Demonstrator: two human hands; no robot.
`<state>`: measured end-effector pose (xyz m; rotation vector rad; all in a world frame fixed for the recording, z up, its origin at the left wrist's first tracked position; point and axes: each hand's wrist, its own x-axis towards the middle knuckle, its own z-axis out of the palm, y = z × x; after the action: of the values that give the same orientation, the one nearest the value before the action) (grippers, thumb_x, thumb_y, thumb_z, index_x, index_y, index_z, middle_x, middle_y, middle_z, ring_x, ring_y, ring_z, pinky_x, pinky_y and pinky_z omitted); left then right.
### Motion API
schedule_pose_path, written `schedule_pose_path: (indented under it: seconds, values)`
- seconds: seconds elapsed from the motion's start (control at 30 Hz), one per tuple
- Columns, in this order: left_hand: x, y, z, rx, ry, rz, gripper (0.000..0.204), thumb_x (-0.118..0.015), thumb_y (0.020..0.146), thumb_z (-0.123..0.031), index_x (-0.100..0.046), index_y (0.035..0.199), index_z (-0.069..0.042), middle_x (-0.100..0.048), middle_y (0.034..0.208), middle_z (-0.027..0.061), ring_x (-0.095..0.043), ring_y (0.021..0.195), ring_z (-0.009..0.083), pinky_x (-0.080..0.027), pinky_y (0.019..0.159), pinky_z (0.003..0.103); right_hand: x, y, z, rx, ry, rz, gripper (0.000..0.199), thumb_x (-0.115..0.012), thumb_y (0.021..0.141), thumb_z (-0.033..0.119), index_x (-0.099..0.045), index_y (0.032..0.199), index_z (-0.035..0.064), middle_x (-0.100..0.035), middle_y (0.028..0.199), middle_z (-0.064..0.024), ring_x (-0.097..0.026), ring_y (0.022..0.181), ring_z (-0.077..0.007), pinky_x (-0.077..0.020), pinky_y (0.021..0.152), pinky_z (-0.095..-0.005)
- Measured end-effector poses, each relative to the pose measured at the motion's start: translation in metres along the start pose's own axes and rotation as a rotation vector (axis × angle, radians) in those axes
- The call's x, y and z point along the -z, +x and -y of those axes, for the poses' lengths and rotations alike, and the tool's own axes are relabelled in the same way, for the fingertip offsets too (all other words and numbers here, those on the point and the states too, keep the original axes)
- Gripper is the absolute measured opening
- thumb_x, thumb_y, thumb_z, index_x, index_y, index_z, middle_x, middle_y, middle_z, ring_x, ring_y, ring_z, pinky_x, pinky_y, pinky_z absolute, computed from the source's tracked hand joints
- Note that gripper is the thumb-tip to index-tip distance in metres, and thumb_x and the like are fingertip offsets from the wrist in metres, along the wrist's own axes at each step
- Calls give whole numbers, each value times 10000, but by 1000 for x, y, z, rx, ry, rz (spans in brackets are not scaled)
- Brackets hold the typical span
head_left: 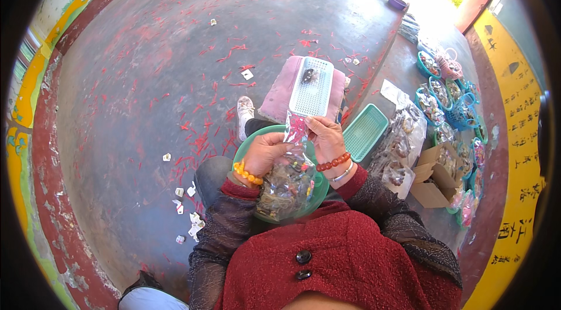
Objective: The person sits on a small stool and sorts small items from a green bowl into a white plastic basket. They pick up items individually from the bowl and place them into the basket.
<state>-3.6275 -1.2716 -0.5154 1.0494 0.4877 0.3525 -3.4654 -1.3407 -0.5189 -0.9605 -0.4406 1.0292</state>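
Observation:
Over my lap I hold up a small clear plastic bag (296, 129) with a pink part at its top. My left hand (264, 156) pinches its left side, thumb and fingers together. On the other side my right hand (327, 139) grips the bag near its upper edge. What is inside the bag is hard to make out. Below both hands sits a green basin (321, 192) full of small bagged items (285, 186) in mixed colours. Just beyond my hands, a pale blue plastic basket (311, 89) holds a small dark item (308, 76).
The pale basket rests on a pink cushion (277, 98). To the right lie a green basket (366, 133), clear plastic bags (403, 140), a cardboard box (435, 182) and several filled baskets (461, 112). Red scraps (196, 145) and white paper pieces (196, 225) litter the floor.

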Motion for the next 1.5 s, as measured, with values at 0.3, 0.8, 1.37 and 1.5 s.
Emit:
schedule_pose_path:
  seconds: [0.3, 0.8, 1.37, 1.5]
  values:
    - [-6, -1, -7, -73, -67, -145, 177, -588, 854, -116, -624, 1001, -23, -628, 829, 9, -461, 514, 27, -337, 435, 161, -6, -5, 5, 38, -143, 64, 90, -632, 817, 83, -662, 832, 0, -582, 672, 9, -484, 588, -63, -379, 550, -193]
    - [6, 3, 7, -180, -98, -464, 160, -636, 843, -193, -658, 886, -40, -463, 536, -80, -337, 419, 10, -225, 385, 187, -7, -10, 4, -145, -386, 170, 123, -638, 808, 89, -643, 901, 10, -602, 713, 17, -499, 583, -39, -381, 527, -166]
    - [7, 8, 1, -230, -154, -420, 243, -496, 920, -203, -590, 1037, -12, -658, 933, 103, -637, 850, 161, -408, 515, 176, 124, 164, -11, 147, -882, -371, 141, -669, 729, 134, -693, 810, 22, -658, 712, -49, -601, 655, -129, -476, 620, -277]
    - [8, 6, 2, -211, -138, -461, 232, -493, 919, -190, -594, 1034, -15, -659, 933, 104, -635, 847, 156, -408, 521, 177, 134, 210, -13, 186, -1217, -341, 200, -608, 755, 225, -698, 840, 67, -675, 888, -76, -639, 836, -222, -488, 756, -320]
